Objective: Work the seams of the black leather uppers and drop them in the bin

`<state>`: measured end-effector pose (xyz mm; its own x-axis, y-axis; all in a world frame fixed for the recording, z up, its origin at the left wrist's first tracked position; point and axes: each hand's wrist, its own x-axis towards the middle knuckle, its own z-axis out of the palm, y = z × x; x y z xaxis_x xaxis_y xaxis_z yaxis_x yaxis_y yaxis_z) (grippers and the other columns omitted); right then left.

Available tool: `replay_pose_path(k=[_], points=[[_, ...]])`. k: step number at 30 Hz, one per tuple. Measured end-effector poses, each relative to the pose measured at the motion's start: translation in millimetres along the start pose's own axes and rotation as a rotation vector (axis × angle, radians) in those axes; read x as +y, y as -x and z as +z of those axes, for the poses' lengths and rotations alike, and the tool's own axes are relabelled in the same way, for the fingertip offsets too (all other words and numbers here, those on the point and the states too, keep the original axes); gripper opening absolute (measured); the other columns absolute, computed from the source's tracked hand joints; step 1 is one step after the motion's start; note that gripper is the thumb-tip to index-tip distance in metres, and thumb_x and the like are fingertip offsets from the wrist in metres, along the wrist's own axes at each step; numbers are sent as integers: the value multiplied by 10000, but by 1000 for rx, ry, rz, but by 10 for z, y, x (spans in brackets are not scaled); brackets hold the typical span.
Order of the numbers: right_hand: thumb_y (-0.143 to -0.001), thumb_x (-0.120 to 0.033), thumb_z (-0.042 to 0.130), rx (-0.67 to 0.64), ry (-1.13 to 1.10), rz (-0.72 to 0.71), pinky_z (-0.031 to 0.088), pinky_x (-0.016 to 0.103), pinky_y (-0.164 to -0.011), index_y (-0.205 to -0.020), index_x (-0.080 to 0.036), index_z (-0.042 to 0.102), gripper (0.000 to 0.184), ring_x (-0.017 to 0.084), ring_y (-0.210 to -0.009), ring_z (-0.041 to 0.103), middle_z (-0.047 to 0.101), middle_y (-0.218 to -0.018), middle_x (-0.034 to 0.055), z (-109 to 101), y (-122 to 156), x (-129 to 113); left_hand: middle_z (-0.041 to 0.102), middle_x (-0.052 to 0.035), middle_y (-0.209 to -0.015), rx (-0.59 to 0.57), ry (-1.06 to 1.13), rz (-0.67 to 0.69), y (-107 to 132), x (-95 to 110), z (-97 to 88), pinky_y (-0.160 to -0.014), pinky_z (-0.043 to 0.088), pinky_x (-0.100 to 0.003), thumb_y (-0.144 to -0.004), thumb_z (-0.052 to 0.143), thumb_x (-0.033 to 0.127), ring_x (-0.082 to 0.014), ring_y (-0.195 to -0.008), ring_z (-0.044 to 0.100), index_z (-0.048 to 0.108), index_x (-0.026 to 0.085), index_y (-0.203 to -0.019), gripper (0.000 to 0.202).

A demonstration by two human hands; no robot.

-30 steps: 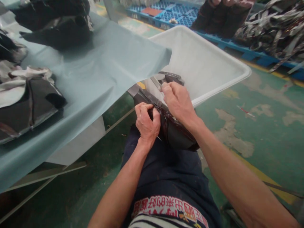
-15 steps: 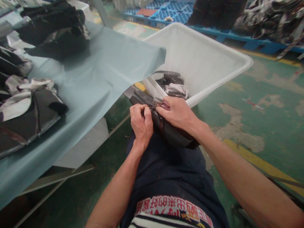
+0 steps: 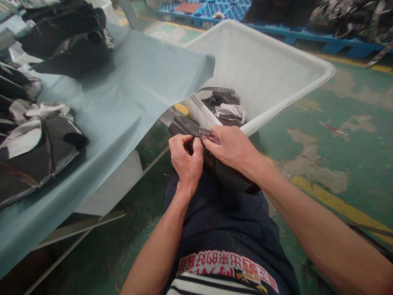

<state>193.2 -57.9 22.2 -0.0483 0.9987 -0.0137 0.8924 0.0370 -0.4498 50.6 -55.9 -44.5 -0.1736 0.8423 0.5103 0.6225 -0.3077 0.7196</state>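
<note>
Dark piece (image 3: 227, 174) at the front of the apron (image 3: 227, 221), far end near the table edge, middle mostly hidden by both hands. Left hand (image 3: 186, 159): thumb and fingers pinched together on its upper edge; exact contact point blurred. Right hand (image 3: 235, 147): fingers wrapped around a small metal tool (image 3: 205, 132) (reddish handle, kind hard to tell), its tip just beside the left fingertips.

Blue-grey sheet (image 3: 132, 90) — its corner overlaps the white bin (image 3: 260, 73) and covers part of its left side. Dark and pale pieces (image 3: 230, 111) inside, partly blocked by the near rim. Dark stack (image 3: 70, 45) on the sheet; another bundle (image 3: 58, 143) cut off at left. Blue pallets (image 3: 211, 14) cropped along the top.

Writing: red characters upside down on the apron — 出来的好 legible, larger line below half covered by striped cloth (image 3: 208, 284).
</note>
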Motion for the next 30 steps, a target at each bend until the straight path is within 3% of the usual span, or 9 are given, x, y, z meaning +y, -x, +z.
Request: replay_pose_path(k=[7,13,22,30], points=[[-1012,-291,580,-66,-66,-6,255,325,-640,-869,-191,665,195,180,-656,477,676,-769,51,-98,213,103,638,-72,-1074,-62,17,-9,228,151,-56,-914,551,-329,-975,638,265,-202,-1054,645,633,217,-981,49],[-1017,-304,578,-81,-67,-7,240,328,-642,-866,-192,661,206,175,-642,458,672,-767,47,-102,221,125,631,-67,-1046,-43,47,-45,247,174,-36,-895,552,-331,-937,637,256,-200,-1021,649,627,216,-956,46],[-1046,-318,546,-89,4,31,233,342,-647,-1042,-162,735,245,227,-758,595,764,-913,119,-106,272,87,630,-41,-1049,-2,103,-262,215,272,-3,-886,511,-322,-828,707,216,-174,-954,609,623,194,-1053,241],[-1045,-317,543,-84,9,21,245,351,-660,-1078,-147,747,267,255,-823,649,787,-977,155,-112,262,88,634,-25,-1093,-56,183,-390,203,263,-81,-806,495,-269,-857,741,240,-122,-876,593,627,188,-1125,296]])
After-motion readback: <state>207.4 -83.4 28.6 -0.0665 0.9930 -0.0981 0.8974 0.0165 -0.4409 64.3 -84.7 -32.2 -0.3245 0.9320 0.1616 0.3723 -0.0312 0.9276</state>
